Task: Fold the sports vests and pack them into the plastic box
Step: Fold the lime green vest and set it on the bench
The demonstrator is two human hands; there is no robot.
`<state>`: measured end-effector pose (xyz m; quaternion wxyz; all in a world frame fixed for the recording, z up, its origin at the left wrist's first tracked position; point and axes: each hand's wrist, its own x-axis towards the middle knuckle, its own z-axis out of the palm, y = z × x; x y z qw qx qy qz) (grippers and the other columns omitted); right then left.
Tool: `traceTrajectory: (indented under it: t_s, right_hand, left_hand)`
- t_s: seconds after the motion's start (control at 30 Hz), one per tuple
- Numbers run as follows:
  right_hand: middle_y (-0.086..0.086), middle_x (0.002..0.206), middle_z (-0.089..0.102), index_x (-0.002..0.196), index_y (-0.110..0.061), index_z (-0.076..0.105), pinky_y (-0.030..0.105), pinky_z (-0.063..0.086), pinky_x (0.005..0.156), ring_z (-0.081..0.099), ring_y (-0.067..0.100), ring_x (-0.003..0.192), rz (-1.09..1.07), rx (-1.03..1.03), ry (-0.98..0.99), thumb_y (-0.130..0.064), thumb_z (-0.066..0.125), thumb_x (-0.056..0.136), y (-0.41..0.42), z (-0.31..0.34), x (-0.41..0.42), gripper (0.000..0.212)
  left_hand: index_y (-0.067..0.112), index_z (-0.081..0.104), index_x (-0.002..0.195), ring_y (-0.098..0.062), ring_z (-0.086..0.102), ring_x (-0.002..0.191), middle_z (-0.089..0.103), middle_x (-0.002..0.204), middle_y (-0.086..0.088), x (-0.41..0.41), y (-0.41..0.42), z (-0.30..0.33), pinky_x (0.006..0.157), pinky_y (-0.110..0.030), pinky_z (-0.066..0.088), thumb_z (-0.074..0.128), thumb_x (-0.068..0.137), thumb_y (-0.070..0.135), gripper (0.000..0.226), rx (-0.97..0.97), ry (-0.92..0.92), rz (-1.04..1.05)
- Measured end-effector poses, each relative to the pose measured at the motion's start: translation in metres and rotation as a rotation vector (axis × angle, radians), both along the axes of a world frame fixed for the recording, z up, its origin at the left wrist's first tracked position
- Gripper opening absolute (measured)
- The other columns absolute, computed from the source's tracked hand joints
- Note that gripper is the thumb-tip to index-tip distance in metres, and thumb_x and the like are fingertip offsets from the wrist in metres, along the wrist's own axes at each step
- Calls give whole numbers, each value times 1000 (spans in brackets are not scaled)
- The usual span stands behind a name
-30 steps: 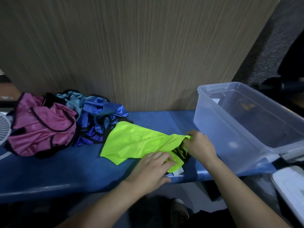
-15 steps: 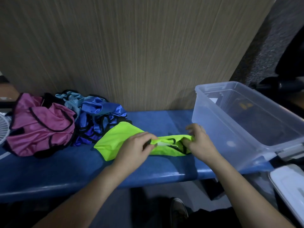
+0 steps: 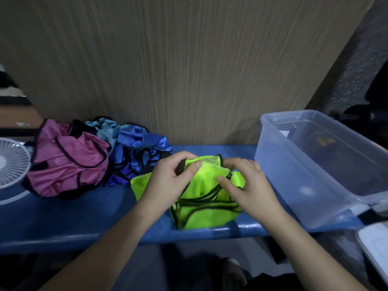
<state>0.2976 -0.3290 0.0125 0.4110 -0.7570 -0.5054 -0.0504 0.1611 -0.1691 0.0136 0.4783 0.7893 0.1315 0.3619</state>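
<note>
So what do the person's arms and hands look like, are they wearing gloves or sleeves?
No gloves. The left hand and right hand are bare, with short, unpainted nails. Both forearms are bare too, with no sleeve, watch, ring or bracelet showing as far as the picture reaches.

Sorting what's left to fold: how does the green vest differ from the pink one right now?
The green vest lies at the bench's front edge, partly folded, gripped by the left hand and right hand. The pink vest sits crumpled in a heap at the left, untouched. The green one is nearer the box. Both have black trim.
</note>
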Motion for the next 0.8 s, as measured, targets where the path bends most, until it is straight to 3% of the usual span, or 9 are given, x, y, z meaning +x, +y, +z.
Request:
traceTrajectory:
  t_s: [0.07, 0.23, 0.3, 0.37, 0.43, 0.6, 0.67, 0.73, 0.8]
  right_hand:
    - [-14, 91, 66, 97, -33, 62, 24, 44, 87, 60, 8, 91, 31, -2, 142, -47, 65, 82, 0, 2, -2, 20]
    - [-11, 86, 65, 92, -34, 62, 28, 49, 78, 61, 10, 83, 151, -92, 254, -31, 78, 85, 2, 9, -6, 18]
    - [-11, 94, 69, 101, -31, 65, 31, 52, 82, 64, 5, 88, 162, -201, 322, -44, 80, 79, 1, 7, -7, 30]
    - [-10, 107, 70, 115, -29, 63, 38, 52, 90, 64, 5, 99, 173, -301, 335, -61, 75, 70, 1, 4, -8, 57]
    - [-8, 111, 68, 119, -29, 61, 40, 52, 92, 64, 7, 103, 185, -288, 342, -66, 74, 66, 1, 4, -12, 66]
    - [-3, 84, 70, 92, -26, 65, 40, 53, 73, 66, 17, 79, 108, 95, 427, -31, 80, 83, 8, 15, -28, 18]
    - [-5, 80, 68, 87, -27, 65, 38, 51, 65, 64, 17, 71, 37, 172, 390, -27, 77, 87, 10, 20, -33, 12]
    - [-11, 75, 64, 87, -26, 65, 27, 43, 56, 54, 11, 57, 26, 219, 445, -22, 73, 90, 9, 26, -35, 10]
    - [-10, 70, 61, 89, -23, 65, 30, 38, 49, 48, 15, 47, 67, 232, 543, -17, 69, 93, 8, 33, -39, 8]
  left_hand:
    - [30, 69, 91, -34, 57, 72, 63, 76, -12, -3, 0, 3, 67, -50, 48, 65, 89, 47, 18, -11, -1, 4]
    - [26, 71, 91, -31, 63, 77, 68, 81, -11, -10, -4, 10, 73, -51, 50, 66, 88, 46, 21, -78, -7, -33]
    - [26, 71, 90, -26, 62, 74, 66, 81, -18, -13, -5, 17, 72, -48, 50, 66, 85, 48, 23, -132, -38, -41]
    - [24, 71, 88, -23, 59, 73, 62, 80, -24, -17, -5, 24, 69, -45, 48, 69, 88, 42, 18, -168, -58, -53]
    - [20, 71, 86, -20, 58, 73, 63, 79, -23, -20, -5, 30, 68, -38, 47, 72, 91, 33, 14, -192, -69, -72]
    - [14, 67, 84, -14, 59, 71, 61, 74, -8, -22, -11, 36, 69, -29, 48, 72, 88, 24, 12, -223, -40, -126]
    - [14, 66, 87, -12, 61, 73, 63, 76, -7, -22, -14, 38, 71, -26, 49, 70, 89, 24, 11, -203, -12, -152]
    - [15, 66, 88, -8, 61, 73, 63, 76, -3, -24, -17, 41, 71, -21, 49, 69, 91, 24, 10, -186, 10, -166]
    - [20, 66, 87, -8, 60, 73, 63, 76, -3, -27, -20, 45, 71, -21, 49, 68, 91, 26, 8, -179, 11, -173]
